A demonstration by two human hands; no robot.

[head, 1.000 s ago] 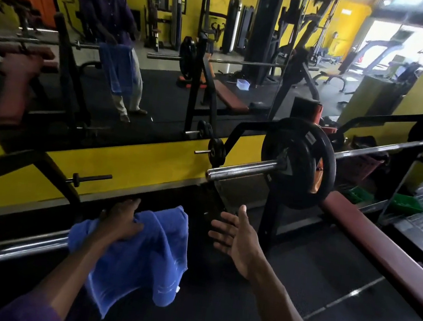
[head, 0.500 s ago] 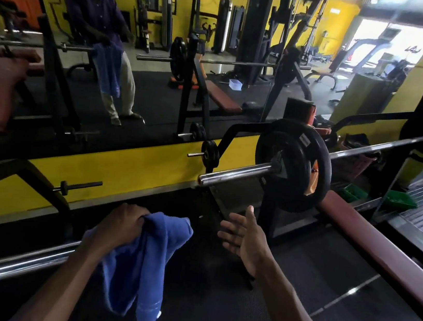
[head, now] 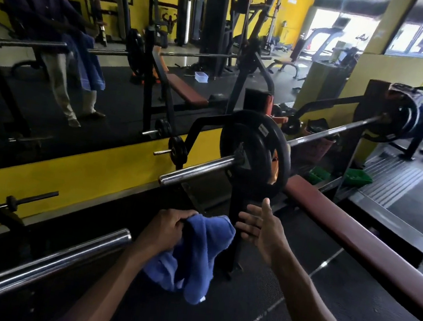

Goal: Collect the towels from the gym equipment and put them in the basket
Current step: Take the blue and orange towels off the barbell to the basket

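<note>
A blue towel (head: 197,256) hangs bunched from my left hand (head: 165,228), which grips its top edge just past the end of a chrome barbell (head: 36,258). The cloth is off the bar and dangles over the black rubber floor. My right hand (head: 260,228) is held out beside the towel with its fingers straight and its palm turned towards the cloth, holding nothing. No basket for the towels shows clearly in this view.
A second barbell with a black weight plate (head: 255,153) crosses just ahead on a rack. A brown padded bench (head: 356,246) runs along the right. A wall mirror (head: 83,60) ahead reflects the gym. Green crates (head: 357,178) sit near the treadmill ramp at right.
My left hand has lifted the towel off the chrome bar and carried it to the right, bunching it up. My right hand stayed open and now sits close beside the cloth.
</note>
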